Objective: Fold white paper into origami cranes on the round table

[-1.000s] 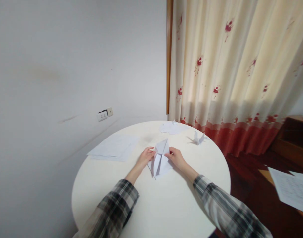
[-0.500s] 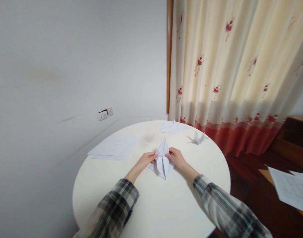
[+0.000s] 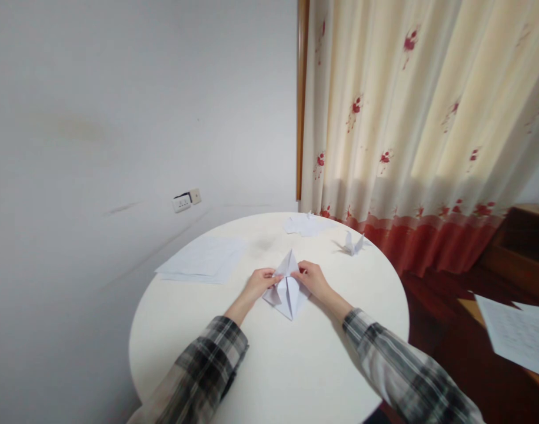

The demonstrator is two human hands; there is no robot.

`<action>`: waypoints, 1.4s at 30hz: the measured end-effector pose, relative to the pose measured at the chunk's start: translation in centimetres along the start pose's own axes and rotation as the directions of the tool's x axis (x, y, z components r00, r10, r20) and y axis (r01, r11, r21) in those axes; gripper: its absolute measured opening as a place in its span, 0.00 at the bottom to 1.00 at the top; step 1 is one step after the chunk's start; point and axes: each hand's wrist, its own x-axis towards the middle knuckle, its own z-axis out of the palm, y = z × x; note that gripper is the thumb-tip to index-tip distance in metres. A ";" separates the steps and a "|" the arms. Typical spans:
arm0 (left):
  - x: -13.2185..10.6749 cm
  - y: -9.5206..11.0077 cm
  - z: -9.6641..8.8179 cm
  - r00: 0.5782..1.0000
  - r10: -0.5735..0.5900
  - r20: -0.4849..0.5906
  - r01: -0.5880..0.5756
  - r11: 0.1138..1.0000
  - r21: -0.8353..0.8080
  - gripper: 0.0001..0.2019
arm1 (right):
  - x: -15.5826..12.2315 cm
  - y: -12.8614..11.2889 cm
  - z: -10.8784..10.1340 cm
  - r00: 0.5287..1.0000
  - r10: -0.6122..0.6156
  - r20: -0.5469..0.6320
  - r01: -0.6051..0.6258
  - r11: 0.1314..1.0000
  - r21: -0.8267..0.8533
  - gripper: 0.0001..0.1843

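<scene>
A partly folded piece of white origami paper (image 3: 290, 299) lies on the round white table (image 3: 287, 365), its upper flap rising to a point away from me. My left hand (image 3: 264, 281) pinches its left edge, thumb on top and fingers curled beneath. On the opposite edge, my right hand (image 3: 310, 278) grips the paper the same way, thumb near the middle crease. The lower part spreads into a diamond shape with a slit down its centre. Undersides of the paper and some fingertips are hidden.
Flat white sheets (image 3: 203, 259) lie at the table's left. A folded paper crane (image 3: 353, 242) stands at the back right, near more paper (image 3: 305, 225) at the far edge. A wall socket (image 3: 181, 203) is at left; written pages (image 3: 512, 335) lie lower right.
The rounded side flaps of the folded paper look flatter and straighter, the right one most clearly. Both hands keep their hold with only slight movement.
</scene>
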 end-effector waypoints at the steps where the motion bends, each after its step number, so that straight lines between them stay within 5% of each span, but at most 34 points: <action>1: 0.0 0.0 0.1 1.000 -0.005 -0.003 0.005 1.000 -0.005 0.16 | 0.0 0.0 0.0 1.000 0.000 -0.003 0.000 1.000 0.001 0.05; 9: 0.6 -0.5 0.2 0.993 0.032 -0.114 -0.034 0.999 -0.015 0.20 | 0.1 -0.2 -0.5 0.989 0.099 -0.111 -0.119 0.973 -0.196 0.08; 13: 0.6 -0.4 0.1 0.967 0.160 -0.200 -0.117 0.970 0.212 0.16 | 0.1 -0.4 -0.8 0.982 0.143 -0.124 -0.170 0.953 -0.252 0.06; 17: -0.2 0.0 0.4 0.931 0.351 -0.102 -0.246 0.808 0.535 0.15 | 0.1 -0.4 -0.8 0.985 0.141 -0.098 -0.164 0.939 -0.302 0.06; 21: -0.7 -0.1 0.7 0.958 0.287 -0.001 -0.208 0.696 0.687 0.14 | 0.2 -0.4 -0.8 0.984 0.150 -0.097 -0.173 0.935 -0.310 0.06; 26: -0.5 -0.3 0.6 0.971 0.238 0.019 -0.176 0.659 0.731 0.15 | -0.1 -0.5 -0.9 0.976 0.197 -0.094 -0.216 0.933 -0.287 0.03; 34: -0.6 0.0 0.6 0.980 0.198 -0.030 -0.096 0.598 0.796 0.14 | -0.2 -0.6 -1.2 0.930 0.134 -0.342 -0.199 0.966 -0.162 0.09; 37: -0.8 0.1 0.6 0.981 0.192 -0.037 -0.085 0.590 0.803 0.15 | -0.1 -1.1 -1.1 0.959 0.082 -0.270 -0.115 0.987 -0.108 0.05; 42: -0.8 0.3 0.6 0.981 0.187 -0.052 -0.071 0.598 0.798 0.16 | -0.5 -1.6 -0.5 0.996 -0.059 0.063 0.060 0.998 -0.027 0.06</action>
